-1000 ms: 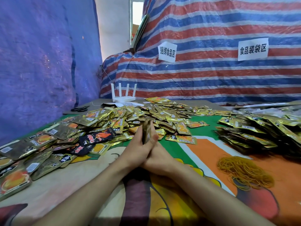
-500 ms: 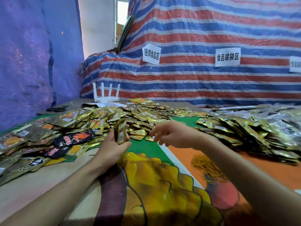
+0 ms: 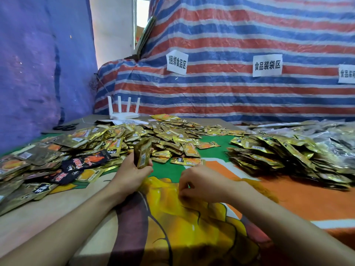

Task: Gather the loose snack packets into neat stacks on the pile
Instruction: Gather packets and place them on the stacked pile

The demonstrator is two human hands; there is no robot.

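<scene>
A small stack of gold foil snack packets (image 3: 142, 153) is held upright above the table, the person's left hand (image 3: 132, 175) gripping its lower end with fingers wrapped round it. The right hand (image 3: 201, 183) is low over the bright printed cloth (image 3: 192, 237), just beside the left, fingers curled downward; whether they pinch anything cannot be told.

Behind and to the left of the hands sprawls a loose heap of gold packets (image 3: 163, 135), too many to count, with two black packets printed in red (image 3: 86, 161) at its near edge. To the right lies a separate pile of stacked gold packets (image 3: 278, 156). A tangle of yellow rubber bands (image 3: 269, 194) shows partly behind the right wrist.

The cloth is green, orange and yellow. At the table's far side stand one white router with four antennas (image 3: 124, 110) and one pair of black scissors (image 3: 64, 127). A red, white and blue striped tarpaulin (image 3: 249, 35) carries three white paper signs (image 3: 267, 65), the third cut by the frame; a purple-blue tarpaulin (image 3: 38, 64) hangs at left.
</scene>
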